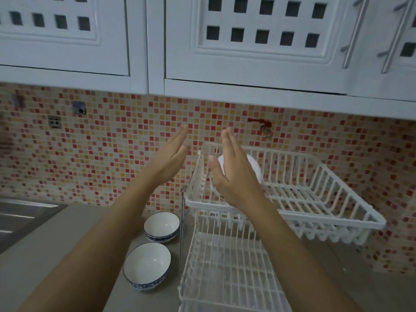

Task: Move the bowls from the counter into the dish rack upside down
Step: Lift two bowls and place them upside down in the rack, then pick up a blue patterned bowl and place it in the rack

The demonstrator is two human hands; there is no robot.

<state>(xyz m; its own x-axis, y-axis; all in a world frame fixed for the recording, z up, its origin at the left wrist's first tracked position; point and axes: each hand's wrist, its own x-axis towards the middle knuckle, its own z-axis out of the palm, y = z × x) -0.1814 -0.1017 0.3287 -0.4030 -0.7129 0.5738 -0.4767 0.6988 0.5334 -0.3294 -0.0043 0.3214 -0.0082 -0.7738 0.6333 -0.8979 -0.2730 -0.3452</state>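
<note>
Our right hand [234,174] hides most of a white bowl [255,168] in the top tier of the dish rack [315,199] — can't tell if upside down. Both hands flat, fingers spread, holding nothing; left hand [172,154] w/ palm inward. Two bowls [146,265] upright on the counter [67,244], left of rack.

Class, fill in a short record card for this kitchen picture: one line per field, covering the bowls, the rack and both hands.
Bowls on counter: two, upright, the nearer bowl and the farther bowl, left of the rack
Bowl in rack: one white bowl, upside down in the upper tier, partly hidden by the right hand
Dish rack: white wire, two tiers
Left hand: open, raised, empty
Right hand: open, in front of the racked bowl; contact cannot be told
Task state: two bowls not yet moved
</note>
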